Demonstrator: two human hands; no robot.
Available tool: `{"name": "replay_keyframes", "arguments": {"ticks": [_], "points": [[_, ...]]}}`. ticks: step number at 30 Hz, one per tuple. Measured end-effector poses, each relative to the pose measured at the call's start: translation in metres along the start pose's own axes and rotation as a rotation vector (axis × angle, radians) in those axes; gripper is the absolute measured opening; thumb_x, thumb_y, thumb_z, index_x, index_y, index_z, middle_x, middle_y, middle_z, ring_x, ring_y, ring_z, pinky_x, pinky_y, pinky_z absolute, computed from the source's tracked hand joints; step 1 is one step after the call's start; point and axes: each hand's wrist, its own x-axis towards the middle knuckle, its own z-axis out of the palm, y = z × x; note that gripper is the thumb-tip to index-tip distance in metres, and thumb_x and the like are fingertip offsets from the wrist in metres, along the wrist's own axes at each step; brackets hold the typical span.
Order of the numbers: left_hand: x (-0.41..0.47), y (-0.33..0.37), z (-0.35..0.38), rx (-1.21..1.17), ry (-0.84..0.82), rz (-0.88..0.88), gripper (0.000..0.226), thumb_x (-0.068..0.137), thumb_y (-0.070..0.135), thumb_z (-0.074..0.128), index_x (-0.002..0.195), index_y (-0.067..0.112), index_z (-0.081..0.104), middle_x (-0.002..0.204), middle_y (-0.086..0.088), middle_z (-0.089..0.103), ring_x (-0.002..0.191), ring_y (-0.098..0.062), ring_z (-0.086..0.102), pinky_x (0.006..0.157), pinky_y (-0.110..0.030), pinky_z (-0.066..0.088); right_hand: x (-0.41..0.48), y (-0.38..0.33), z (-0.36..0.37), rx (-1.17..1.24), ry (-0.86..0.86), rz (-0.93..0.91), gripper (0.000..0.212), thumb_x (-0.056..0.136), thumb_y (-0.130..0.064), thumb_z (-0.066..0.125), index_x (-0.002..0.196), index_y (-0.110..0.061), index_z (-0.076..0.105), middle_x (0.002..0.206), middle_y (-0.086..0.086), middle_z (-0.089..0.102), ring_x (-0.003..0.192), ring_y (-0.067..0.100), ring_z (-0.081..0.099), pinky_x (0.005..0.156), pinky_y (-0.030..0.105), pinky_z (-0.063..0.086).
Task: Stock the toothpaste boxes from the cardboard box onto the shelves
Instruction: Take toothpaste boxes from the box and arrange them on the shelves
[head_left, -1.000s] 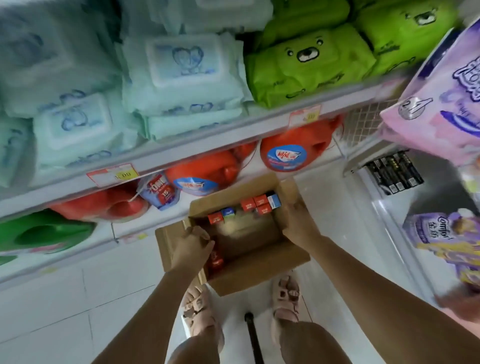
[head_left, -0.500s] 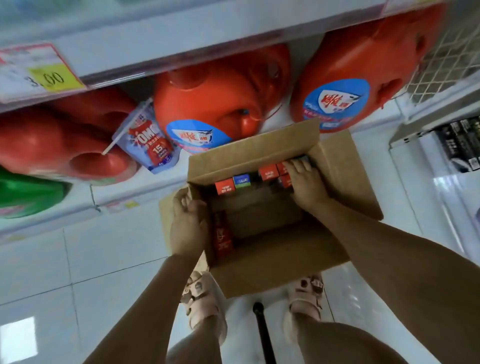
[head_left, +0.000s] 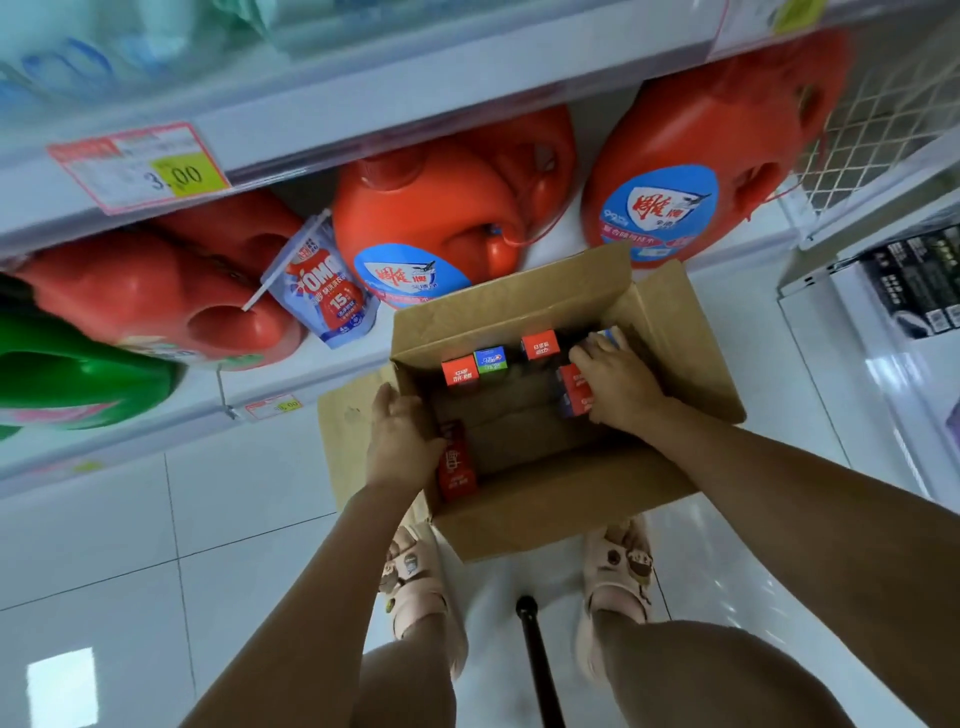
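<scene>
An open cardboard box stands on the floor in front of my feet. Along its far wall three toothpaste boxes stand on end: a red one, a blue-green one and another red one. My right hand is inside the box at the right, fingers curled over a red toothpaste box, possibly two. My left hand grips the box's left wall, thumb inside. Beside it a red toothpaste box lies against that wall.
Orange detergent jugs and a refill pouch fill the low shelf behind the box, with a green jug at the left. A shelf edge with a price tag runs overhead. Black packs sit on the right-hand unit. White tiled floor surrounds the box.
My right hand has moved from the far row toward the box's right side and now holds red toothpaste there. My left hand stays on the left wall.
</scene>
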Motion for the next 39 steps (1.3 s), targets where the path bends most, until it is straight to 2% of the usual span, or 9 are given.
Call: {"name": "replay_keyframes", "arguments": {"ticks": [5,10,12,15,21,27,32,35,39], "points": [[-0.038,0.042,-0.022,-0.145,-0.251,0.022,0.086,0.073,0.035,0.079,0.144,0.02,0.032,0.142,-0.002,0.041,0.129,-0.019,0.042,0.106,-0.032,0.037,-0.047,-0.013,-0.083,0.589,0.03,0.07,0.082,0.065,-0.042,0.083,0.129,-0.029,0.033,0.132,-0.004,0.046,0.122,0.014,0.045,0.1,0.041,0.044],[-0.08,0.084,-0.068,-0.632,-0.12,0.098,0.023,0.084,0.044,0.063,0.105,0.033,0.063,0.1,0.023,0.065,0.084,0.017,0.057,0.072,0.0,0.041,-0.104,-0.016,-0.19,1.168,0.117,0.097,0.05,0.077,-0.017,0.077,0.118,-0.019,0.047,0.108,-0.005,0.06,0.101,0.009,0.059,0.086,0.025,0.051],[-0.087,0.093,-0.088,-0.799,-0.165,0.08,0.036,0.079,0.052,0.061,0.101,0.026,0.069,0.095,0.015,0.072,0.087,0.003,0.066,0.086,-0.015,0.05,-0.123,-0.02,-0.221,1.446,0.073,0.056,0.025,0.086,-0.01,0.065,0.108,-0.014,0.053,0.094,-0.001,0.069,0.088,0.013,0.067,0.079,0.028,0.057],[-0.109,0.102,-0.109,-0.977,-0.6,0.035,0.057,0.074,0.061,0.052,0.098,0.014,0.075,0.094,-0.011,0.074,0.082,-0.019,0.072,0.083,-0.033,0.054,-0.14,-0.034,-0.247,1.718,0.004,0.081,0.011,0.094,-0.016,0.051,0.091,-0.01,0.06,0.079,0.008,0.069,0.067,0.016,0.069,0.066,0.031,0.06],[-0.154,0.115,-0.113,-1.13,-0.829,-0.012,0.094,0.022,0.051,0.094,0.099,0.005,0.065,0.086,-0.014,0.073,0.071,-0.021,0.072,0.065,-0.033,0.06,-0.165,-0.074,-0.246,1.81,0.049,0.303,0.037,0.089,-0.038,0.06,0.109,-0.006,0.059,0.095,0.017,0.069,0.079,0.025,0.069,0.072,0.037,0.058],[-0.189,0.123,-0.113,-1.022,-0.585,0.075,0.038,0.073,0.025,0.067,0.108,0.014,0.058,0.094,-0.009,0.074,0.075,-0.018,0.072,0.062,-0.027,0.058,-0.202,-0.1,-0.218,1.77,0.14,0.227,0.023,0.079,-0.032,0.072,0.092,-0.019,0.058,0.091,0.009,0.074,0.09,0.033,0.07,0.09,0.055,0.051],[-0.206,0.117,-0.104,-1.141,-0.519,0.001,0.059,0.076,0.052,0.056,0.12,0.012,0.054,0.108,-0.012,0.071,0.094,-0.025,0.07,0.086,-0.039,0.056,-0.214,-0.087,-0.215,2.015,0.173,0.117,0.045,0.079,-0.028,0.07,0.119,-0.018,0.052,0.109,0.012,0.07,0.098,0.032,0.069,0.081,0.046,0.056],[-0.209,0.12,-0.098,-1.199,-0.527,-0.033,0.057,0.082,0.053,0.051,0.119,0.011,0.053,0.108,-0.012,0.071,0.095,-0.026,0.07,0.075,-0.035,0.058,-0.212,-0.081,-0.216,2.023,0.205,0.112,0.045,0.085,-0.03,0.067,0.125,-0.02,0.049,0.112,0.011,0.069,0.096,0.03,0.07,0.068,0.036,0.058],[-0.202,0.13,-0.096,-1.359,-0.555,-0.028,0.075,0.068,0.046,0.079,0.126,0.007,0.05,0.118,-0.017,0.066,0.101,-0.029,0.068,0.079,-0.038,0.058,-0.199,-0.083,-0.221,1.943,0.187,0.209,0.06,0.074,-0.046,0.075,0.122,-0.022,0.049,0.107,0.009,0.071,0.095,0.03,0.07,0.086,0.049,0.054]]}}
